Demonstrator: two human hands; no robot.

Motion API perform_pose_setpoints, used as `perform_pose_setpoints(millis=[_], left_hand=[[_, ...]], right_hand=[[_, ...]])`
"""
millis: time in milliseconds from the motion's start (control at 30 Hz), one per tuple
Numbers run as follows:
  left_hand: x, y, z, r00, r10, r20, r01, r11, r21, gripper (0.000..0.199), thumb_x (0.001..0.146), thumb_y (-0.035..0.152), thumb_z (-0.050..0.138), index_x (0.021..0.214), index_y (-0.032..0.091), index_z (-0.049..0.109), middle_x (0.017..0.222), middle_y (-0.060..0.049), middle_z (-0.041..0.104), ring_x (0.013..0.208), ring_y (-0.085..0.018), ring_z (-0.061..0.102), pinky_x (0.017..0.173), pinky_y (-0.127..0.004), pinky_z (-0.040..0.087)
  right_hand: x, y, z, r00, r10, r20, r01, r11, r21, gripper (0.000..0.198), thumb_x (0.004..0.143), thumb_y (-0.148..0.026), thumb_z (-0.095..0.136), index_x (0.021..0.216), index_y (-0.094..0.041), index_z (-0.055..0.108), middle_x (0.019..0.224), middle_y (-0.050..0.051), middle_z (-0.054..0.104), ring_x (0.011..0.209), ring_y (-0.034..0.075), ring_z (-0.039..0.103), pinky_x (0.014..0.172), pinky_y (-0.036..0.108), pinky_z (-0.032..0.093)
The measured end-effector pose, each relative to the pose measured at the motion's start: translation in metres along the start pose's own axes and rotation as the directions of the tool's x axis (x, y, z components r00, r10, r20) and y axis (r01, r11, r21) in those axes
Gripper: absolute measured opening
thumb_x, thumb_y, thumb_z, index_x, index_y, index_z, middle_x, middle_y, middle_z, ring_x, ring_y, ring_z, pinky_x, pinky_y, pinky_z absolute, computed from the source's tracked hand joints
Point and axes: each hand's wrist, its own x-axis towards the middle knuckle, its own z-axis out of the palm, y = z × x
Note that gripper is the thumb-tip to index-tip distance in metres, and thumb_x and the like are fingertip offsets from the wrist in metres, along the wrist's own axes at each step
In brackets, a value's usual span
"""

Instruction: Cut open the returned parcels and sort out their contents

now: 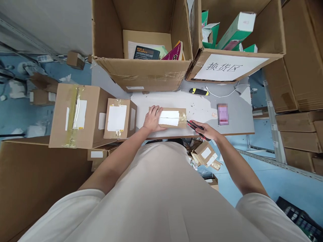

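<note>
A small cardboard box (173, 127) lies flat on the white table (161, 99), with a white label on top and clear tape over its right end. My left hand (152, 119) holds the box's left end, fingers over the top and far edge. In my right hand (210, 130) is a pair of scissors (194, 126) with black and red handles. The tips of the scissors are at the taped right end of the box; whether they touch it I cannot tell.
Two large open cartons stand behind: one with books (146, 52), one with green boxes (236, 31). Taped boxes (116, 121) are stacked at left. A yellow-black cutter (199, 91) and a pink blurred rectangle (223, 114) lie on the table. Discarded boxes (205, 153) sit below its front edge.
</note>
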Motion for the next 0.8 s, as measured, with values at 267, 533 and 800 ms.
perform_pose_setpoints(millis=[267, 533, 800], left_hand=[[0.0, 0.001, -0.002, 0.999, -0.017, 0.044, 0.016, 1.0, 0.016, 0.109, 0.054, 0.06, 0.076, 0.142, 0.013, 0.032, 0.143, -0.02, 0.038, 0.135, -0.042, 0.028, 0.101, -0.053, 0.041], [-0.002, 0.007, -0.004, 0.997, -0.062, 0.046, 0.062, 0.998, 0.013, 0.112, 0.051, 0.061, 0.078, 0.143, 0.016, 0.032, 0.144, -0.019, 0.036, 0.136, -0.041, 0.026, 0.102, -0.052, 0.04], [0.005, 0.034, 0.003, 0.857, -0.505, -0.1, 0.491, 0.86, -0.14, 0.12, 0.052, 0.061, 0.079, 0.145, 0.01, 0.024, 0.148, -0.026, 0.025, 0.138, -0.044, 0.02, 0.102, -0.056, 0.037]], right_hand=[[-0.003, 0.024, 0.016, 0.997, -0.041, -0.065, 0.049, 0.99, 0.131, 0.069, 0.087, -0.043, 0.057, 0.149, -0.029, 0.031, 0.07, -0.004, 0.053, 0.045, 0.007, 0.047, 0.041, 0.021, 0.041], [-0.028, 0.053, 0.032, 0.988, -0.06, -0.144, 0.086, 0.979, 0.184, 0.072, 0.084, -0.047, 0.061, 0.147, -0.027, 0.034, 0.075, -0.003, 0.058, 0.046, 0.007, 0.05, 0.041, 0.022, 0.041], [0.036, 0.019, 0.067, 0.792, -0.099, -0.602, 0.421, 0.802, 0.423, 0.061, 0.073, -0.056, 0.066, 0.123, -0.027, 0.047, 0.113, 0.006, 0.062, 0.08, 0.016, 0.066, 0.058, 0.028, 0.055]])
